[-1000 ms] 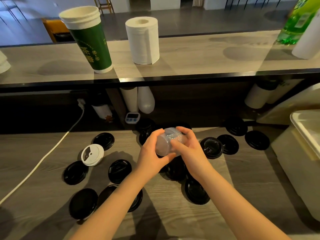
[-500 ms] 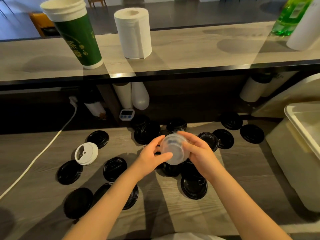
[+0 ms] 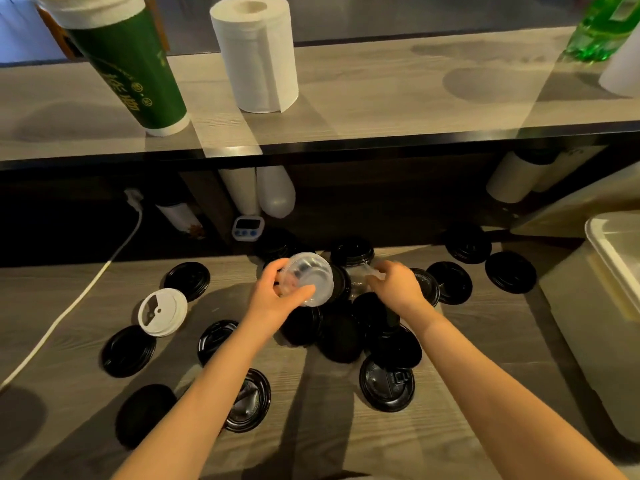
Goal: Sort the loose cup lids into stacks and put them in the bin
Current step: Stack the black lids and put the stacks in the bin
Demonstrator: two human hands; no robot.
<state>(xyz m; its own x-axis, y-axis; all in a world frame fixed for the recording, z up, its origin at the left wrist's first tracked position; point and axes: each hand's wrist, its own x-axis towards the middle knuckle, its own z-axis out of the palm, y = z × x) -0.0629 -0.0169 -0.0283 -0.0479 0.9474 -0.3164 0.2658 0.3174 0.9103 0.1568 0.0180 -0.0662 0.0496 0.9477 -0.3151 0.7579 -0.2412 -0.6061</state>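
early | left hand (image 3: 273, 301) grips clear lid stack (image 3: 308, 277) | right hand (image 3: 398, 287) on another, grip unclear | black lids (image 3: 386, 386) loose, bin (image 3: 609, 237) waits

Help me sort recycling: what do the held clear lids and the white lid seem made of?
Clear lids: thin glossy plastic, apparently; see-through, with highlights. White lid: matte, opaque, probably plastic, possibly paper pulp; no glare.
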